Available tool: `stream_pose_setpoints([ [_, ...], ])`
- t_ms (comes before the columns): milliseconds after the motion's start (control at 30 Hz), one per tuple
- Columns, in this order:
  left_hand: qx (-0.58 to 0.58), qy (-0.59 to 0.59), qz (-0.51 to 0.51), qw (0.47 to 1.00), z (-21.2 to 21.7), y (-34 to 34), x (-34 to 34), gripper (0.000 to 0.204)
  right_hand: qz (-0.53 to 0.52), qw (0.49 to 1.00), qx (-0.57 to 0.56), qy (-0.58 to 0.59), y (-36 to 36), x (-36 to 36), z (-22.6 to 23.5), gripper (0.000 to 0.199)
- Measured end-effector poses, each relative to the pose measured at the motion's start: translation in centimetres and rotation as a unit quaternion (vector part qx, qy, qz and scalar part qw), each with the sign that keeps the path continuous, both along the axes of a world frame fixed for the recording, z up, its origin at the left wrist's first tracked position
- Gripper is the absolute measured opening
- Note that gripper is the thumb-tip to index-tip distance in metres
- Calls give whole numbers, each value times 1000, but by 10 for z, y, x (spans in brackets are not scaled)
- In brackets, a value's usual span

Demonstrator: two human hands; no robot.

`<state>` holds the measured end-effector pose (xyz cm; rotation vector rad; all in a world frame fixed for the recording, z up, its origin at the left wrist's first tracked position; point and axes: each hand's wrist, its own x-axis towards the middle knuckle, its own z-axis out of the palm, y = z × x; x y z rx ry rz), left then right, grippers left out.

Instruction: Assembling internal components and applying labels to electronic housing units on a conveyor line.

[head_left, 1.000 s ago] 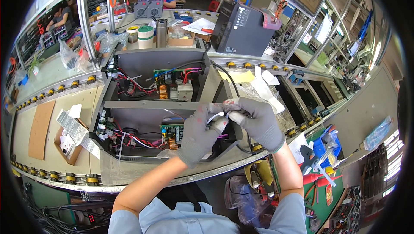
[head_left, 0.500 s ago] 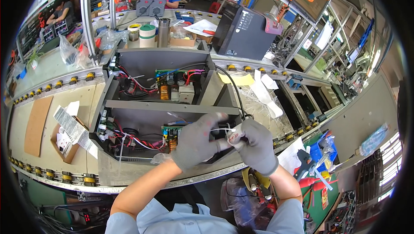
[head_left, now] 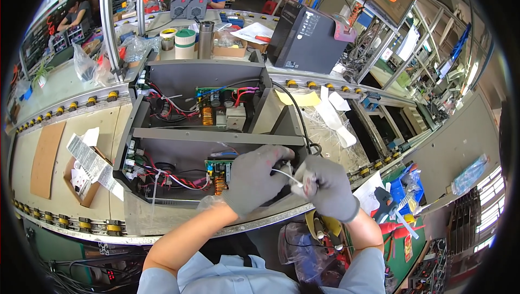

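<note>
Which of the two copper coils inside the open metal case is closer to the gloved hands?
The lower copper coil, on the green board in the near compartment, just left of the left hand. The other coil sits beyond the crossbar.

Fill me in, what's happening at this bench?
A person in grey gloves works over an open grey metal chassis full of wiring and circuit boards. The left hand and right hand meet at its front right corner, pinching a thin white tie between them near a black cable. Other people work at benches behind.
</note>
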<state>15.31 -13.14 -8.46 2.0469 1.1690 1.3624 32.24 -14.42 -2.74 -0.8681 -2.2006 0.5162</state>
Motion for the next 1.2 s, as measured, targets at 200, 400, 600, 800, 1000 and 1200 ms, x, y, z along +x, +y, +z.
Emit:
stream_pose_setpoints([
  [200, -75, 132, 60, 987, 3, 10, -1, 35, 100, 987, -121, -35, -23, 0, -7, 17],
  [400, -55, 186, 54, 979, 9, 6, -22, 35, 88, 994, -58, -30, -14, 9, 18, 7],
  [600, -326, -86, -156, 928, 69, -9, -67, 31, -77, 971, -79, 213, 31, 16, 50, 21],
  [800, -334, 23, -90, 938, 96, 14, -72, 30, 121, 981, -135, 69, 60, -50, 57, 41],
  [1000, -282, 95, -52, 953, 110, 64, -86, 34, 108, 965, -138, 195, 105, -76, 68, 17],
  [1200, -164, 303, 67, 936, 102, 129, -115, 28, 14, 931, -204, 301, 176, -45, 74, 30],
])
